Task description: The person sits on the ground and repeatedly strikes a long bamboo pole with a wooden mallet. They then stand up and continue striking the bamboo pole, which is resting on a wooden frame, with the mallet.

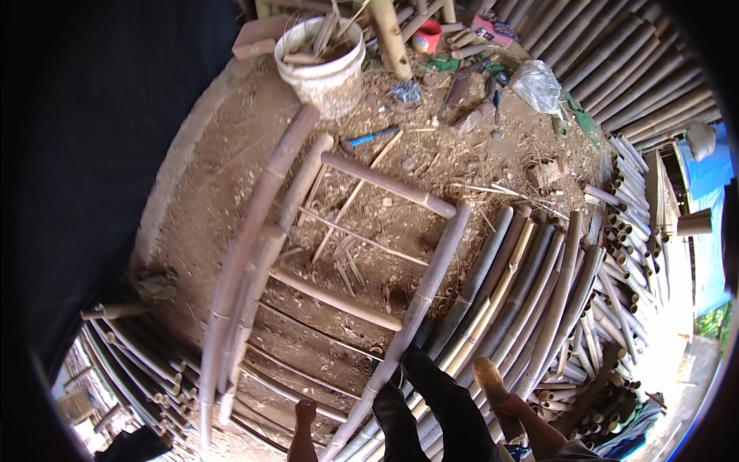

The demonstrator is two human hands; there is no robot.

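A ladder-like bamboo frame (431, 269) lies in front of me, with thick side poles and several crosspieces. Close to its lower rungs is my left hand (305, 408), its fingers drawn in like a fist; whatever it might hold is hidden. To the right of my dark-trousered legs, my right hand (506, 402) appears closed around a tan, round-ended piece of wood or bamboo (486, 373), whose exact kind is unclear. Another long bamboo pole (254, 231) lies along the left side of the frame.
Bamboo poles (531, 308) lie side by side on the right, beside stacked cut tubes (627, 239). More poles (131, 362) are at lower left. Farther off stand a white bucket (327, 85) with scraps, a blue-handled tool (375, 137), a nail heap (405, 92) and a plastic bag (537, 86).
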